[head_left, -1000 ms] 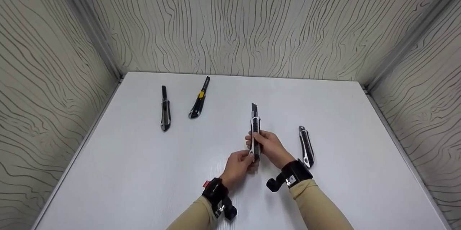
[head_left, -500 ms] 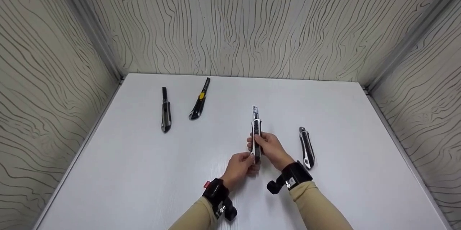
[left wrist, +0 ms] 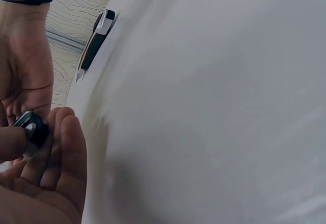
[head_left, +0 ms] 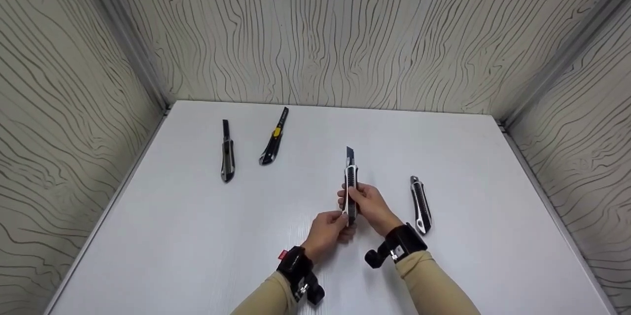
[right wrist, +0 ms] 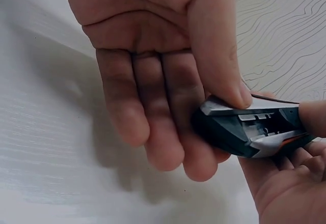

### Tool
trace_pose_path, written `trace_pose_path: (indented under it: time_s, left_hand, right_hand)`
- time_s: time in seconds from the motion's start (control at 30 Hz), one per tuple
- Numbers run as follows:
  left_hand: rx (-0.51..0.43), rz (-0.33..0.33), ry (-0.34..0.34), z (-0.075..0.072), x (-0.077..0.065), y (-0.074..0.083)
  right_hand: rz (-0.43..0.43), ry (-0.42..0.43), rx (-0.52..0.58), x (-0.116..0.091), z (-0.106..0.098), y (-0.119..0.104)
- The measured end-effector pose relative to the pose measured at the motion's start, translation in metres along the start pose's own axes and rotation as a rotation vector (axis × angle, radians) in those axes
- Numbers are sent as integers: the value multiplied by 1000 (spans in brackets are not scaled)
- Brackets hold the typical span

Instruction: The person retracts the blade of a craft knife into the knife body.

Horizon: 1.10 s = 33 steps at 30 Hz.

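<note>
In the head view, a white-and-black utility knife [head_left: 350, 177] points away from me, its dark blade bare beyond the handle. My right hand [head_left: 373, 205] grips the handle, the thumb resting along its top. My left hand [head_left: 323, 233] pinches the butt end between thumb and fingers. The right wrist view shows the butt of the utility knife [right wrist: 254, 127], with an open slot and a bit of orange. There the left hand [right wrist: 158, 71] presses its thumb on the end, fingers stretched below. At the right edge, the right hand [right wrist: 300, 193] holds the knife farther along.
A similar utility knife [head_left: 420, 206] lies right of my right hand. A grey-and-black utility knife [head_left: 227, 157] and a black one with a yellow slider [head_left: 272, 142] lie at the far left. Patterned walls enclose the white table [head_left: 187, 236].
The knife tilts a little: its blade flashes bright half a second ago and looks dark now. Both hands keep their grip. The whole head view shifts slightly downward.
</note>
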State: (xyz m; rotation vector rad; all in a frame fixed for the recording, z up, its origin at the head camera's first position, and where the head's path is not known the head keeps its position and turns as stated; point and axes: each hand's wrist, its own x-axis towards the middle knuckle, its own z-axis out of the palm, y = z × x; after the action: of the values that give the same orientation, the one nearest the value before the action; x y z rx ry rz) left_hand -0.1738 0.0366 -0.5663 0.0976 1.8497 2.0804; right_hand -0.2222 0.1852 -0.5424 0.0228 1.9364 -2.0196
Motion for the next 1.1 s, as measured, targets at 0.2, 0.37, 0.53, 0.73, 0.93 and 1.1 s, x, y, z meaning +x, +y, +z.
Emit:
trace_pose_path:
  time_s: [0.2,0.37,0.53,0.73,0.93,1.1]
  left_hand:
    - [24,4,9,-1,1,0]
    - [31,8,11,-1,0,1]
    - [28,6,14,0,0,1]
    - [35,13,12,0,1,0]
    - [36,7,14,0,1,-2]
    - [48,6,16,0,1,-1]
  right_hand:
    - [2,7,15,0,0,-1]
    - [0,3,22,-1,1,-2]
    - [-10,-3,25,-1,1,-2]
    - [-26,-18,2,-2,1,-1]
    - [-34,-32,2,-3,0,-1]
    - [-45,-43,10,-4,0,-1]
